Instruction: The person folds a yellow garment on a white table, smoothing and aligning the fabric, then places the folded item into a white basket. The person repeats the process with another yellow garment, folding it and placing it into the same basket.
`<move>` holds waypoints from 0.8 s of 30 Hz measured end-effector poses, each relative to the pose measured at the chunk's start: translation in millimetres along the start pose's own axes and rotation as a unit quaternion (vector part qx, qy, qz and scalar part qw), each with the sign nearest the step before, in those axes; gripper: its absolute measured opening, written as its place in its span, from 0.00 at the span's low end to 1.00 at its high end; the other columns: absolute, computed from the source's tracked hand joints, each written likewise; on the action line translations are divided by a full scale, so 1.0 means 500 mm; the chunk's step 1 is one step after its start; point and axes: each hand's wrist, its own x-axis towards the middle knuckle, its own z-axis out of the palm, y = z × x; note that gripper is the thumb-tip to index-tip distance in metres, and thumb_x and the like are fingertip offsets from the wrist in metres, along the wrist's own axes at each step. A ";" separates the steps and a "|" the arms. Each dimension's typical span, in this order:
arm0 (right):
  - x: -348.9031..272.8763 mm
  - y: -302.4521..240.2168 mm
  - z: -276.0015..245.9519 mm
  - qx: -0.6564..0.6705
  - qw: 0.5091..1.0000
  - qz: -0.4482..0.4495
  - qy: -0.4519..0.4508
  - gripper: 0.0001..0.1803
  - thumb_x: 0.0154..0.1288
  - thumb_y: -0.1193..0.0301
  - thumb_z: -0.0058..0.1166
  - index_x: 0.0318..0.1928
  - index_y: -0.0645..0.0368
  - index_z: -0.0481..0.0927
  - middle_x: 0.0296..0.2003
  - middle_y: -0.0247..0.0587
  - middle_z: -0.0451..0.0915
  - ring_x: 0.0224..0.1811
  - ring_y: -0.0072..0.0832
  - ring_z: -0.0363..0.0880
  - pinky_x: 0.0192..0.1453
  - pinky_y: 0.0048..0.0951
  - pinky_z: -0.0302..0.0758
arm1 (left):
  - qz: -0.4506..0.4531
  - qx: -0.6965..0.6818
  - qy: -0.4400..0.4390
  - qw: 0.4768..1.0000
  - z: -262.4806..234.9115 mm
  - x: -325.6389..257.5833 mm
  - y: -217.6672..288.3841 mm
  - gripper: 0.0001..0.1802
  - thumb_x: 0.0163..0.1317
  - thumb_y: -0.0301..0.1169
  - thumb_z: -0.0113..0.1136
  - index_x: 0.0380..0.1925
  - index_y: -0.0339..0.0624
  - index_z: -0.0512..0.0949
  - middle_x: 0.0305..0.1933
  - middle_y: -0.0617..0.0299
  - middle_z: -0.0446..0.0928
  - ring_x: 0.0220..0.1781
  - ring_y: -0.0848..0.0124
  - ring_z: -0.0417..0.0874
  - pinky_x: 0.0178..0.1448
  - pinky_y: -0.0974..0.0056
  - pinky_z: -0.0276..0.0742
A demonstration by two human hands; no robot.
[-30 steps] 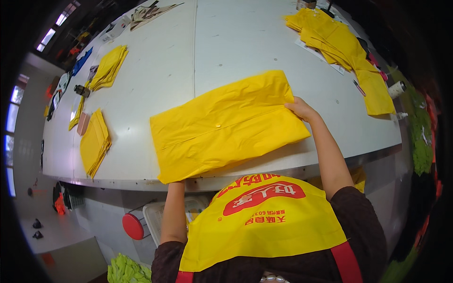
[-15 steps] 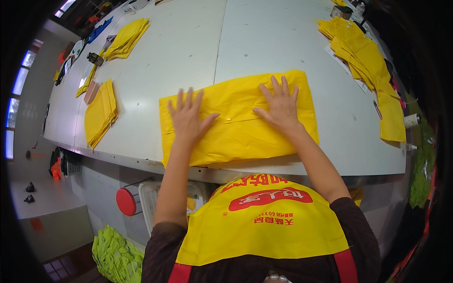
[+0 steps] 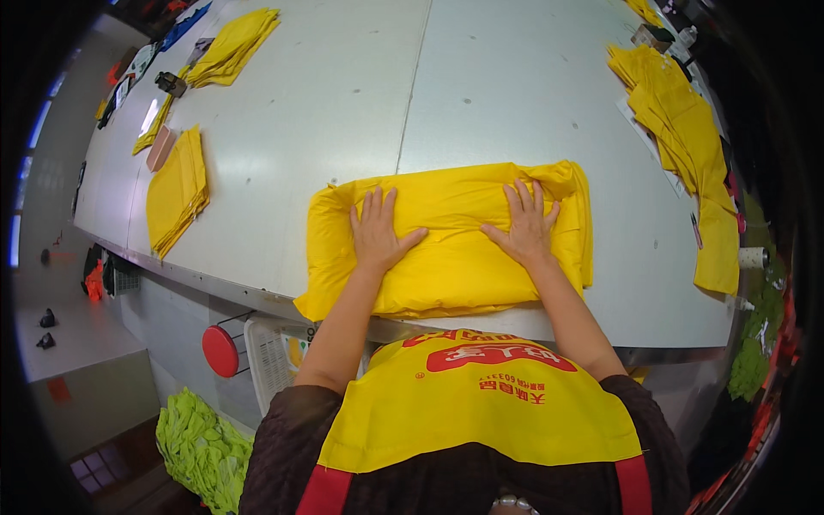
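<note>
A folded yellow cloth bundle (image 3: 446, 279) lies near the front edge of the table, its far edge and both ends puffed up around a pressed-down middle. My left hand (image 3: 382, 233) rests palm down on its left part, fingers stretched forward and thumb pointing inward. Opposite it, my right hand (image 3: 527, 230) presses flat on the right part, fingers spread and thumb inward too. Both hands push into the fabric without gripping it. Creases run across the cloth between the two thumbs.
The pale table (image 3: 343, 129) carries stacks of yellow cloth at left (image 3: 178, 193) and far left (image 3: 233, 47). A long yellow pile (image 3: 678, 129) lies along the right side, near a thread cone (image 3: 754, 257). Below stand a red stool (image 3: 220, 350) and a white basket (image 3: 266, 360).
Both hands have drawn nearer and slightly closer together, pressing on the cloth. Its far edge and ends now bulge up, and the seam line across its top no longer shows.
</note>
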 end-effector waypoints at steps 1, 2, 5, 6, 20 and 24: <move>0.001 0.001 0.001 -0.006 1.000 -0.002 0.001 0.44 0.51 0.40 0.52 0.63 0.52 0.62 0.66 0.42 0.55 0.71 0.43 0.44 0.63 0.68 0.39 | -0.009 -0.018 0.003 1.000 0.008 0.002 -0.009 0.44 0.50 0.60 0.54 0.61 0.42 0.62 0.66 0.46 0.59 0.69 0.51 0.55 0.68 0.39 0.42; 0.002 0.002 -0.001 -0.012 1.000 -0.004 0.003 0.44 0.51 0.39 0.51 0.63 0.52 0.62 0.66 0.42 0.55 0.70 0.43 0.44 0.63 0.67 0.41 | -0.019 -0.037 0.006 0.999 0.014 0.000 -0.017 0.44 0.50 0.61 0.55 0.61 0.41 0.63 0.66 0.45 0.59 0.69 0.51 0.55 0.69 0.40 0.42; 0.012 0.019 -0.013 0.008 0.999 0.011 -0.036 0.44 0.52 0.40 0.52 0.64 0.51 0.61 0.67 0.42 0.54 0.70 0.43 0.45 0.64 0.63 0.42 | -0.066 -0.088 0.032 0.993 0.019 -0.012 -0.057 0.42 0.53 0.59 0.53 0.61 0.42 0.63 0.67 0.46 0.58 0.70 0.53 0.55 0.69 0.41 0.41; 0.018 0.024 -0.023 0.024 0.999 0.028 -0.020 0.43 0.53 0.40 0.51 0.64 0.51 0.61 0.67 0.42 0.53 0.70 0.42 0.45 0.65 0.61 0.42 | -0.064 0.013 0.027 0.997 -0.010 -0.011 -0.054 0.41 0.54 0.59 0.52 0.61 0.44 0.63 0.68 0.48 0.57 0.71 0.53 0.54 0.69 0.40 0.42; 0.009 0.065 -0.024 -0.109 0.989 0.098 -0.033 0.42 0.59 0.41 0.43 0.68 0.51 0.54 0.70 0.44 0.47 0.72 0.44 0.40 0.67 0.63 0.34 | -0.155 0.096 -0.056 0.982 -0.076 -0.038 -0.124 0.40 0.57 0.60 0.49 0.64 0.50 0.60 0.71 0.53 0.52 0.73 0.56 0.46 0.70 0.41 0.43; 0.015 -0.003 -0.084 -0.025 0.994 0.100 -0.040 0.37 0.61 0.49 0.47 0.65 0.56 0.59 0.69 0.50 0.49 0.72 0.46 0.42 0.69 0.56 0.40 | -0.319 -0.198 0.003 0.927 -0.152 -0.095 -0.203 0.36 0.55 0.47 0.58 0.60 0.39 0.63 0.62 0.47 0.64 0.63 0.57 0.65 0.63 0.55 0.63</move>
